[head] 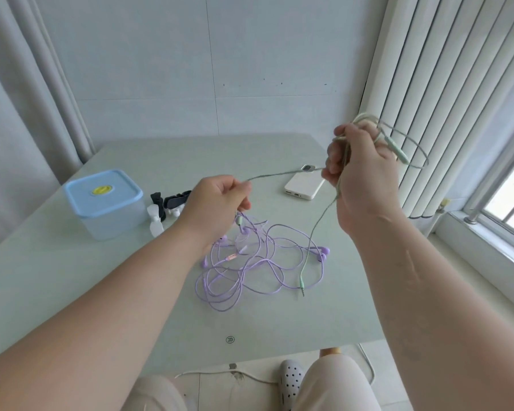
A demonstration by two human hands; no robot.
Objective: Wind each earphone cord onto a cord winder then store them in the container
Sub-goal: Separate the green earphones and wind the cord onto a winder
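Note:
My right hand [359, 170] is raised above the table and grips loops of a pale green earphone cord [282, 173], whose remote sticks out to the right. A stretch of that cord runs left to my left hand [220, 200], which pinches it. The green cord's plug end [301, 283] hangs down onto the table. Below my hands a tangle of purple earphone cords [250, 268] lies on the table. A clear container with a blue lid [104, 203] stands at the left, lid on. Black and white cord winders [166, 206] lie beside it, partly hidden by my left hand.
A white power bank [303, 185] lies on the pale green table [131, 292] behind my hands. Vertical blinds [428, 84] and a window sill are at the right, a curtain at the left. My knees and a white cable on the floor show below the table's front edge.

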